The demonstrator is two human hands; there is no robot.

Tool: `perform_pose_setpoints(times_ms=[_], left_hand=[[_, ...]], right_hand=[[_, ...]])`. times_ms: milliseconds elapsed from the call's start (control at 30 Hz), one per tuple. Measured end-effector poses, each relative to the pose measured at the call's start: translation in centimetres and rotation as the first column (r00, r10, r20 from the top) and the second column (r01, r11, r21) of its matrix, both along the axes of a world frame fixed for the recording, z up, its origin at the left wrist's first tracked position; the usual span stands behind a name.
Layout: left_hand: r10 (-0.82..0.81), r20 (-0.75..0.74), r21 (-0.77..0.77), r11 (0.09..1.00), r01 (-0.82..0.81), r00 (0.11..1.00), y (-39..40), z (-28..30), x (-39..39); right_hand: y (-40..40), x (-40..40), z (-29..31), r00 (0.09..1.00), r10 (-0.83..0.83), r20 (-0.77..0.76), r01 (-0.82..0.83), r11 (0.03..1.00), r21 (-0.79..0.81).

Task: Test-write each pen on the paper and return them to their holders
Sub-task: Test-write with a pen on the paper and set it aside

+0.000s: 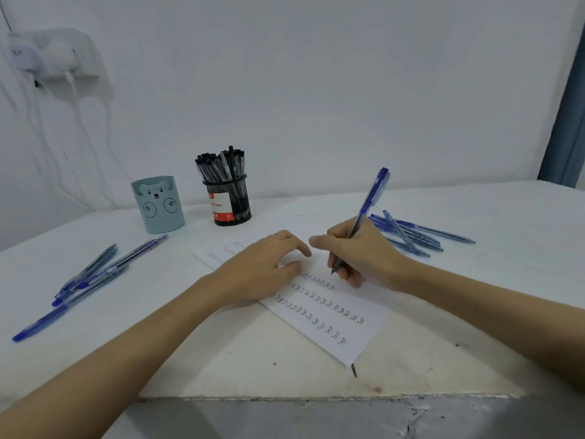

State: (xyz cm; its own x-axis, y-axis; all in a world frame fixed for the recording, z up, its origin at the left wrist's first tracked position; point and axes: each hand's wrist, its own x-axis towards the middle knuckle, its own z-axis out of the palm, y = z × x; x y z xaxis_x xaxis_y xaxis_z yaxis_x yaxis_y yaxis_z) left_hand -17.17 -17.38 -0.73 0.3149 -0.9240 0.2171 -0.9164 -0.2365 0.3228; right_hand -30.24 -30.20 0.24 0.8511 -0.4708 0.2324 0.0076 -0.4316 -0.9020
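Pen (364,213) in right grip (357,251), tip on paper (348,337)

We log: paper (332,324) at centre, left hand (262,270) flat on it, right hand (357,251) gripping blue pen (368,201), tip on paper; mesh holder (232,201) at 11 o'clock; loose pens (408,232) at 2 o'clock.

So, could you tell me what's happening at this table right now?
A person is test-writing pens. The right hand grips a blue pen with its tip on the sheet of paper, which already carries rows of the word "Test". The left hand rests on the paper. Loose blue pens lie in a left pile and a right pile. The mesh holder is full of black pens; the bear holder shows none.
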Motion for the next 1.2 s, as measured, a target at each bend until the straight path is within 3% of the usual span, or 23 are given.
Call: perform_pose_setpoints(times_ms=[300, 600, 1200], left_hand=[[-0.107, -0.072, -0.149, 0.984, 0.096, 0.992, -1.3, -1.7, 0.8], [-0.129, -0.099, -0.144, 0.983, 0.114, 0.987, -1.4, -1.7, 1.5], [-0.034, -0.128, -0.072, 0.997, 0.025, 0.991, -0.7, -1.1, 1.7]], right_hand=[[0.0, 0.8, -1.2, 0.996, 0.07, 0.055, -0.065, 0.993, -0.096], [-0.6, 0.8, -1.4, 0.989, 0.111, 0.098, -0.099, 0.988, -0.123], [-0.5, 0.9, -1.4, 0.994, 0.107, 0.027, -0.1, 0.973, -0.208]])
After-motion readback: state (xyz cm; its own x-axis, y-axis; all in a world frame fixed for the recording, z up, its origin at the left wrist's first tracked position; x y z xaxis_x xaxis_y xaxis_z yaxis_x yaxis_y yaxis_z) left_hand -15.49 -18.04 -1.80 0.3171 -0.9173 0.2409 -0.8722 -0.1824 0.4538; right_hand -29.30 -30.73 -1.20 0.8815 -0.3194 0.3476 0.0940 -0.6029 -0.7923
